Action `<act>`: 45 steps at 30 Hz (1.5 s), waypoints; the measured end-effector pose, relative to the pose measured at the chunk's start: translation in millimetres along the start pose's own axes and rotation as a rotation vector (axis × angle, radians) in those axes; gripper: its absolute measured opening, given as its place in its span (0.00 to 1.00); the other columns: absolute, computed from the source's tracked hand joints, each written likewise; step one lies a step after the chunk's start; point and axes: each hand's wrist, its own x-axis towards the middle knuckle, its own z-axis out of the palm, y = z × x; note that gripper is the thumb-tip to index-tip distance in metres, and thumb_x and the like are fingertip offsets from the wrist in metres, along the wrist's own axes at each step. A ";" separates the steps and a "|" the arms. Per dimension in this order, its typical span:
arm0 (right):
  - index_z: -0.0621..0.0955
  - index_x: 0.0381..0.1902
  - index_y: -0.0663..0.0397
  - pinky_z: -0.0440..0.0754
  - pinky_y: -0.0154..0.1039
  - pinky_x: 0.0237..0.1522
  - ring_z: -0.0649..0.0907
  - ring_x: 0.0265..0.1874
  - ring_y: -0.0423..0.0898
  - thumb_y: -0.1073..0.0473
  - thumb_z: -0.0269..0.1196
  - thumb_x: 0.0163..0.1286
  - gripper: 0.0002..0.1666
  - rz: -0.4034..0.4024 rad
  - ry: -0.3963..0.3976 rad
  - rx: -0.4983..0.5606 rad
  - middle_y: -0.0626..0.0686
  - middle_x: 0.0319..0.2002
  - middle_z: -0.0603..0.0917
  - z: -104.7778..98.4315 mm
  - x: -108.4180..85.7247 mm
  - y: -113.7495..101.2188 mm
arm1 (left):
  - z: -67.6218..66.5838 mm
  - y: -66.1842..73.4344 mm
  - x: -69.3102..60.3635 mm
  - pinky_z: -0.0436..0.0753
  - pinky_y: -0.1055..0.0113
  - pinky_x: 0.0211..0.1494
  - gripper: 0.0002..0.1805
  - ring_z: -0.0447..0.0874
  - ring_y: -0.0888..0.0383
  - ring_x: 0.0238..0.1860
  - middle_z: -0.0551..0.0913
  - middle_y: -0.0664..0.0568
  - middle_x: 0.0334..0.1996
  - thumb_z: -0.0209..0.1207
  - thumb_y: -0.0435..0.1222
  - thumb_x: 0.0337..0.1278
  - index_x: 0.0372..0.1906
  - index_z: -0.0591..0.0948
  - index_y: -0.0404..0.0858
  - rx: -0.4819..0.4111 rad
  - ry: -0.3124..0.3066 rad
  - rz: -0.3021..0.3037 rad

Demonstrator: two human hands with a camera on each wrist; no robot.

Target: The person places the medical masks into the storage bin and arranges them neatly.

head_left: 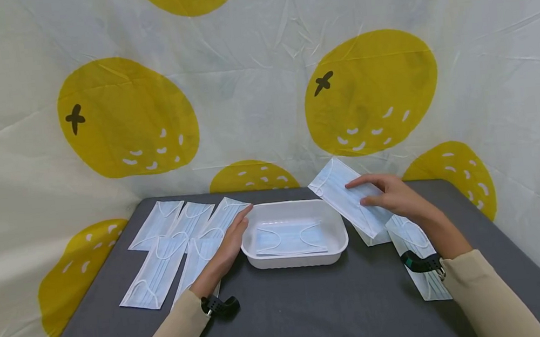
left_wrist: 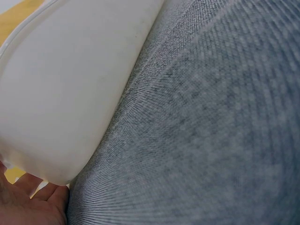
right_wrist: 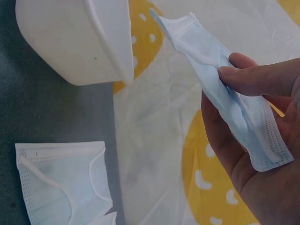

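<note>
A pale blue face mask (head_left: 346,196) is pinched between the thumb and fingers of my right hand (head_left: 392,196), raised above the table to the right of a white plastic tub (head_left: 297,262). In the right wrist view the same mask (right_wrist: 215,70) looks slightly bent along its length. My left hand (head_left: 230,240) rests against the tub's left side with its fingers fairly straight. The left wrist view shows those fingers (left_wrist: 44,192) at the end of the tub wall (left_wrist: 70,89). Inside the tub lies another mask (head_left: 288,238), its ear loops on top.
Several masks (head_left: 159,266) lie overlapping on the dark grey table (head_left: 284,319) left of the tub, partly behind my left arm. More masks (head_left: 410,236) lie under my right hand and wrist. A white curtain with yellow fruit shapes (head_left: 253,99) hangs behind the table.
</note>
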 end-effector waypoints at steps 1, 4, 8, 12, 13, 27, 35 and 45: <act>0.84 0.61 0.49 0.67 0.64 0.71 0.70 0.71 0.60 0.64 0.67 0.70 0.21 -0.001 -0.007 -0.013 0.61 0.71 0.76 0.8 2.6 -1.8 | 0.1 0.0 -0.2 0.43 0.42 0.85 0.27 0.46 0.49 0.85 0.54 0.51 0.84 0.35 0.46 0.85 0.82 0.59 0.53 0.001 0.000 0.003; 0.85 0.60 0.47 0.78 0.54 0.60 0.74 0.65 0.59 0.62 0.68 0.70 0.21 -0.012 -0.022 -0.042 0.61 0.70 0.77 2.7 10.1 -7.9 | 0.3 1.0 -1.0 0.44 0.42 0.86 0.27 0.47 0.49 0.85 0.55 0.52 0.84 0.35 0.46 0.85 0.82 0.59 0.53 0.002 0.004 0.001; 0.86 0.59 0.46 0.85 0.41 0.42 0.78 0.56 0.57 0.64 0.68 0.69 0.21 -0.028 -0.042 -0.039 0.60 0.66 0.80 6.9 21.7 -11.5 | 0.2 0.7 -0.3 0.44 0.42 0.85 0.27 0.47 0.49 0.85 0.54 0.52 0.84 0.35 0.46 0.85 0.82 0.59 0.53 -0.002 0.001 0.009; 0.88 0.57 0.45 0.83 0.38 0.45 0.79 0.56 0.54 0.65 0.68 0.67 0.21 -0.066 -0.071 -0.062 0.56 0.63 0.84 12.8 32.3 -14.2 | 0.0 -0.3 0.2 0.43 0.42 0.86 0.27 0.46 0.49 0.85 0.54 0.52 0.84 0.35 0.46 0.85 0.82 0.59 0.53 0.000 0.000 0.013; 0.88 0.56 0.45 0.82 0.39 0.49 0.79 0.57 0.54 0.66 0.68 0.67 0.21 -0.079 -0.081 -0.065 0.55 0.62 0.85 14.2 34.7 -15.1 | 0.0 -0.3 0.0 0.43 0.42 0.86 0.27 0.47 0.49 0.85 0.54 0.52 0.84 0.35 0.46 0.85 0.82 0.59 0.53 0.002 0.000 0.010; 0.89 0.52 0.47 0.76 0.52 0.65 0.81 0.60 0.52 0.71 0.68 0.64 0.21 -0.141 -0.215 -0.030 0.53 0.57 0.88 32.8 62.8 -28.9 | 1.2 0.1 -1.7 0.44 0.42 0.85 0.27 0.47 0.49 0.85 0.54 0.53 0.84 0.35 0.47 0.85 0.82 0.59 0.54 0.011 0.006 0.001; 0.89 0.53 0.46 0.72 0.60 0.70 0.77 0.64 0.55 0.69 0.68 0.65 0.20 -0.092 -0.303 -0.030 0.54 0.61 0.85 45.5 77.6 -34.9 | 0.4 0.0 -1.7 0.43 0.42 0.86 0.27 0.46 0.50 0.85 0.54 0.52 0.84 0.35 0.46 0.85 0.82 0.59 0.53 0.010 0.003 0.010; 0.89 0.52 0.49 0.74 0.49 0.66 0.80 0.59 0.50 0.72 0.66 0.61 0.23 -0.180 -0.460 -0.069 0.52 0.56 0.88 61.9 98.4 -38.0 | -0.2 -0.4 0.5 0.41 0.40 0.85 0.27 0.44 0.47 0.85 0.54 0.50 0.84 0.35 0.44 0.86 0.82 0.59 0.51 0.001 -0.001 0.010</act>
